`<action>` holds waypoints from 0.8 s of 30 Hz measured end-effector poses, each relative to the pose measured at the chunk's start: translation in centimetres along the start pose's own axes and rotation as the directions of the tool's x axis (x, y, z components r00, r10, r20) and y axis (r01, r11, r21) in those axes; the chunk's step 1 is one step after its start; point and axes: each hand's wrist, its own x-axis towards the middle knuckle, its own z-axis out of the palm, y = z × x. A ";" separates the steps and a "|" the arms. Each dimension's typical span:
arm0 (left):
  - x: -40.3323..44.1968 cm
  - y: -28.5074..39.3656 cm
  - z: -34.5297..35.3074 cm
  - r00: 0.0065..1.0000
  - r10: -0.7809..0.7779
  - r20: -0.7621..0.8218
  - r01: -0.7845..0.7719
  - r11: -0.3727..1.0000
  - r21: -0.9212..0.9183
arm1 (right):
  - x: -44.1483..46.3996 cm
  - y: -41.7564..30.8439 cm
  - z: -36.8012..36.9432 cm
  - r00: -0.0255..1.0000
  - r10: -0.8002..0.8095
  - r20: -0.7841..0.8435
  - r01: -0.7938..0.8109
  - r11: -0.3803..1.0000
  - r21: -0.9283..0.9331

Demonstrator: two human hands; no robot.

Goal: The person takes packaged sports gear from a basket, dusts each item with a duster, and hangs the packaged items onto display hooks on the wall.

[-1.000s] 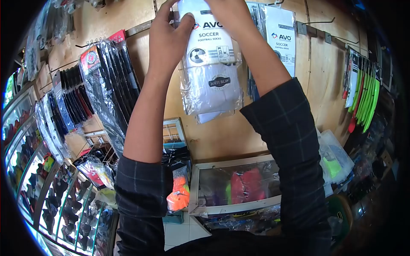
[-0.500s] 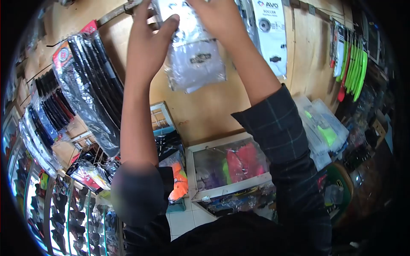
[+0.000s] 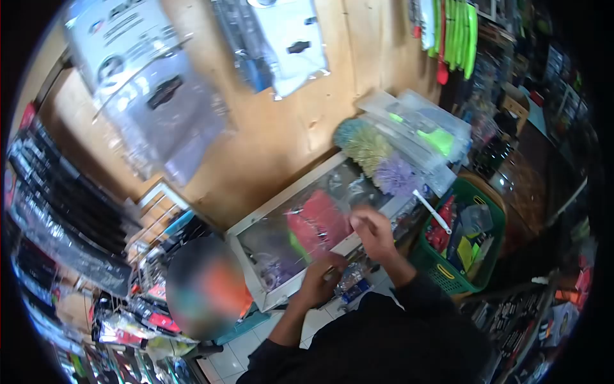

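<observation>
My left hand (image 3: 325, 278) is at the front edge of a white-framed, glass-topped case (image 3: 262, 297). Its fingers are curled, with nothing showing in them, and a ring is on one finger. My right hand (image 3: 373, 232) is a little higher and to the right, over the case's front rim, its fingers bent inward with nothing visible in them. A pink item in clear plastic (image 3: 318, 221) appears close to both hands; whether it lies on or under the glass I cannot tell. A white packet marked AVO (image 3: 137, 45) hangs at upper left, away from both hands.
A multicoloured duster (image 3: 377, 157) with a white handle lies across the case's right end, beside clear plastic bags (image 3: 425, 121). A green basket (image 3: 448, 275) full of goods stands at right. Packaged wares (image 3: 64, 198) hang at left; neon-green items (image 3: 457, 32) hang at upper right.
Both hands have left the hanging white packet and come down to the case. The view has turned rightward and downward. The duster is now in view.
</observation>
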 end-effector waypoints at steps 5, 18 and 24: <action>-5.7 -4.7 11.2 0.739 -0.502 0.449 0.637 0.738 -0.222 | -12.3 6.3 -10.4 0.929 0.332 -0.163 -0.358 0.918 -0.170; 1.4 -11.2 31.2 0.525 -0.265 0.809 0.591 0.797 -0.122 | -26.8 2.9 -32.3 0.615 0.382 -0.690 -0.735 0.595 -0.325; 6.5 -9.3 41.2 0.494 -0.248 0.834 0.530 0.845 -0.063 | -31.4 0.8 -38.7 0.496 0.336 -0.800 -0.779 0.580 -0.240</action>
